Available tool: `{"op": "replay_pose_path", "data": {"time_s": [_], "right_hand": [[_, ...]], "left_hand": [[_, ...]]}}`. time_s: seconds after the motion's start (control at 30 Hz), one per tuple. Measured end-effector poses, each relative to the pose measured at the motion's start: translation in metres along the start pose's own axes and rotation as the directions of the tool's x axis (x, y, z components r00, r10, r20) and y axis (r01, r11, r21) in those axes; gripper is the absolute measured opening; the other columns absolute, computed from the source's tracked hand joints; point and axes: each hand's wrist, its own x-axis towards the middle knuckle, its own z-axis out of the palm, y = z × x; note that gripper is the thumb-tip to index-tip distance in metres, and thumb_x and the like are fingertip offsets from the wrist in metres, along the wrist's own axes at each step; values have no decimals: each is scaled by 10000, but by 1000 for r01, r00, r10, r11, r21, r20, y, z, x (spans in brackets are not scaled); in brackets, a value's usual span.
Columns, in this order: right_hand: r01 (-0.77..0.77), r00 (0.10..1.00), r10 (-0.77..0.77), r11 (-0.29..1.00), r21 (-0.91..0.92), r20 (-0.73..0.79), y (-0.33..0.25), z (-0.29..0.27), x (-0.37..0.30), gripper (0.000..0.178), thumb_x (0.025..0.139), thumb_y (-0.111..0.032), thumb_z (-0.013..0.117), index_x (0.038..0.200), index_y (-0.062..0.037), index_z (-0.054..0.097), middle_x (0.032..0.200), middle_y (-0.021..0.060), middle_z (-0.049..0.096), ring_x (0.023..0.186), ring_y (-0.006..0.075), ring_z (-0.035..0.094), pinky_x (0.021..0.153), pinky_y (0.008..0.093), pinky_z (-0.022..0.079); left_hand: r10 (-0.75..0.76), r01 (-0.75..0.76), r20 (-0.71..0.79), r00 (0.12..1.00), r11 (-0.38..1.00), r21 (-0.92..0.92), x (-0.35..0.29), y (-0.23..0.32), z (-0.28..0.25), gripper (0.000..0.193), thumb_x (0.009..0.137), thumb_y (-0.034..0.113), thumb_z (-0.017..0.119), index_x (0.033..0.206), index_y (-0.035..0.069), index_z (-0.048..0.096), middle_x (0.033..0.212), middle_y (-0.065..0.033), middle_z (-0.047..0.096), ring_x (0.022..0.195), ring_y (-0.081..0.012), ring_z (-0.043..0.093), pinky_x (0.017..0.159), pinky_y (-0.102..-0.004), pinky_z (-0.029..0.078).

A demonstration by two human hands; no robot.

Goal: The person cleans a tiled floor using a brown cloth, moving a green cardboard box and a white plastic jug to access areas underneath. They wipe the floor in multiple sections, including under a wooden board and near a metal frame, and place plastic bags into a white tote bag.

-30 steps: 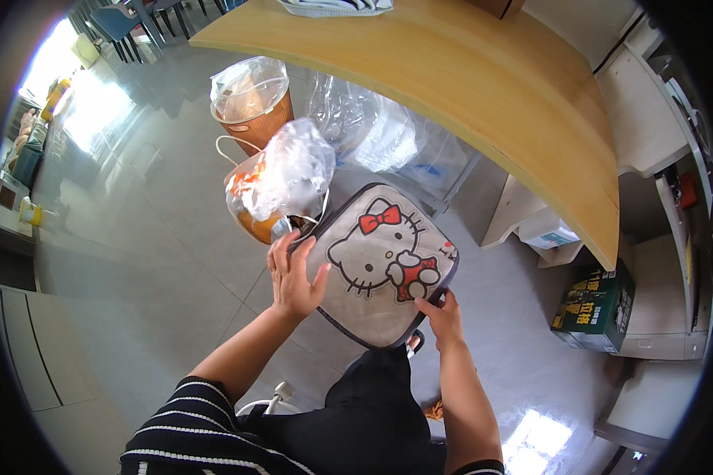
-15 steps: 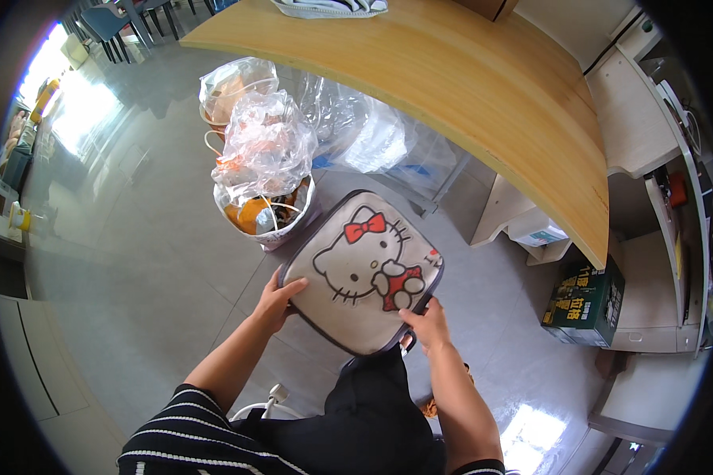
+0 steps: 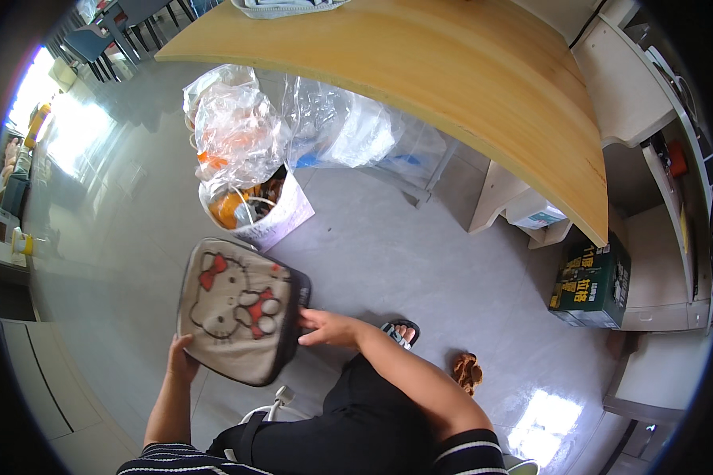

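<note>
Between my hands is a boxy square bag (image 3: 234,317), tilted, with a cream face, dark piping and dark sides. A cartoon cat with a red bow is on its face. My left hand (image 3: 183,359) grips the lower left edge, thumb on the face and its other fingers hidden behind. On the dark right side, my right hand (image 3: 329,326) holds on with its fingers against the wall. Just beyond the bag stands a white paper carrier bag (image 3: 281,218) with orange and dark items inside, and crumpled clear plastic (image 3: 242,131) lies over it.
A curved wooden table (image 3: 451,71) spans the far side, with clear plastic sheeting (image 3: 356,131) beneath. A dark green carton (image 3: 592,283) stands by the shelving at right. A brown sandal (image 3: 467,372) and a white cable plug (image 3: 284,394) are on the floor near my legs.
Both hands have carried the bag left and nearer to me, turning it so its dark side shows. My right hand has shifted from its lower corner to its side.
</note>
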Motion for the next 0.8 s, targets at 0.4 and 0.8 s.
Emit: {"op": "replay_pose_path", "data": {"time_s": [0.4, 0.8], "right_hand": [[49, 828, -46, 999, -9, -559, 0, -32, -113, 716, 907, -126, 660, 1518, -57, 292, 1495, 162, 408, 1333, 257, 447, 1045, 350, 403], [341, 338, 81, 918, 203, -938, 98, -39, -283, 572, 920, -142, 636, 1450, -84, 428, 1361, 129, 553, 1162, 230, 573, 927, 380, 460]], "left_hand": [[239, -75, 202, 950, -452, 889, -51, -24, 129, 1120, 589, 414, 862, 1515, 197, 270, 1603, -193, 106, 1478, -438, 51, 1097, -710, 79], [620, 396, 57, 782, -566, 723, 53, 37, -18, 970, 776, -40, 628, 1530, 401, 206, 1620, -40, 151, 1483, -366, 147, 1057, -739, 226]]}}
